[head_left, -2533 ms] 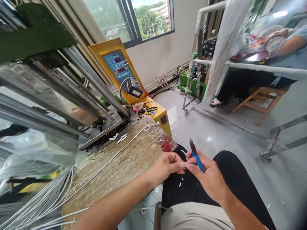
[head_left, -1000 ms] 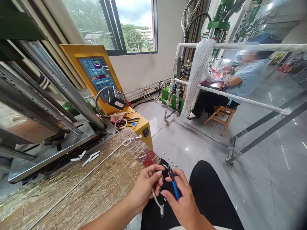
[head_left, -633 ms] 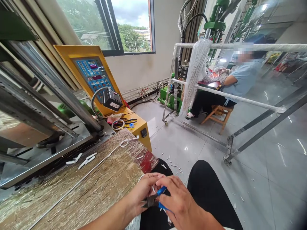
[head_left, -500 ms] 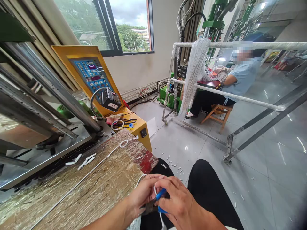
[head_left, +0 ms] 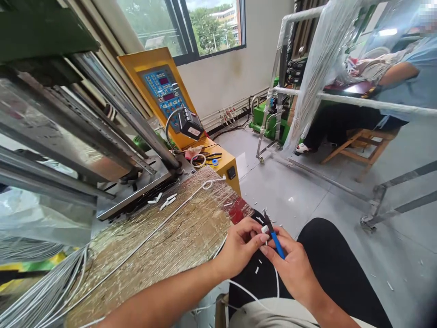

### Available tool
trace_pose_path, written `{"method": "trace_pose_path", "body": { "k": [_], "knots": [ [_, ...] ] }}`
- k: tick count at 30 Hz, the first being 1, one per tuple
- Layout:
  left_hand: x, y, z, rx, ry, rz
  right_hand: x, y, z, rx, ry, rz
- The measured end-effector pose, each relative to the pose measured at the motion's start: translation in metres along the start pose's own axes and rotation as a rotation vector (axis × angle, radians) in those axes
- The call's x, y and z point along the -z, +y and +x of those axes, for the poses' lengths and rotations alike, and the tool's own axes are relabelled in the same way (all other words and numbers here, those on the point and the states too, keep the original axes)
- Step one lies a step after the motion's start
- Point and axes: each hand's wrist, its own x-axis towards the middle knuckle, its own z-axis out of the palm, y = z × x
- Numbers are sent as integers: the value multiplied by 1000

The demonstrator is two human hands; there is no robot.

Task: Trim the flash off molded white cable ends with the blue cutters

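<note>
Hands (head_left: pixel 241 248) (head_left: pixel 295 262) grip white cable (head_left: pixel 265 229) and blue cutters (head_left: pixel 277 245) near a bench (head_left: pixel 191 237) bearing white pieces (head_left: pixel 172 197).

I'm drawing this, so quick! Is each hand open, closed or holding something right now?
Left hand: closed, fingertips pinching a small white piece.
Right hand: partly closed, holding blue-handled cutters.
</note>
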Motion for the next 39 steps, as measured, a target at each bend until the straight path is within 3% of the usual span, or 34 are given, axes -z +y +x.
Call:
{"method": "trace_pose_path", "body": {
  "k": [4,9,14,20,24,28,39],
  "knots": [
    [2,-7,6,125,-22,-160,0,10,-1,-8,0,-21],
    [4,-5,11,259,-29,-272,21,20,-10,-121,32,-36],
    [5,-8,17,356,-21,-424,33,10,-18,74,-33,-284],
    [5,-12,15,299,45,-354,37,-2,-17,379,-6,-574],
    [5,-16,10,206,-28,-225,39,5,-16,529,34,-744],
    [5,-15,8,155,-76,-158,44,8,-14,601,46,-890],
    [3,-15,5,93,-9,-35,47,-1,-8,666,35,-1085]
  ]
}}
